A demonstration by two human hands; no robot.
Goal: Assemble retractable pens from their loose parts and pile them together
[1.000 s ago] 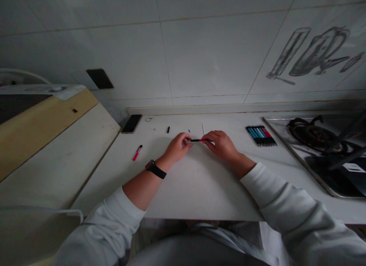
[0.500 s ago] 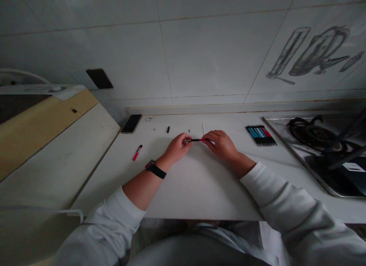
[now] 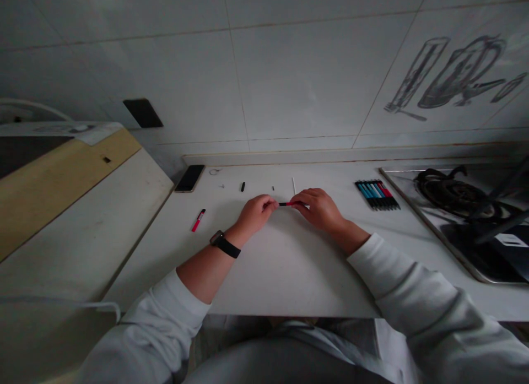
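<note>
Now that my left hand (image 3: 256, 210) and right hand (image 3: 316, 206) have drawn closer above the desk (image 3: 289, 263), both pinching the red-and-black pen (image 3: 285, 204), less barrel shows between them, so the parts are likely seating.

We see only a short red-and-black stretch of the pen (image 3: 285, 204); both its ends are buried in the closed fingers of the left hand (image 3: 256, 212) and the right hand (image 3: 318, 207). The specks (image 3: 273, 188) and the small dark piece (image 3: 243, 187) on the surface (image 3: 289, 263) behind them are too small for us to identify. The stove (image 3: 463, 202) runs off the right edge, and the sleeves (image 3: 413, 296) off the bottom.
</note>
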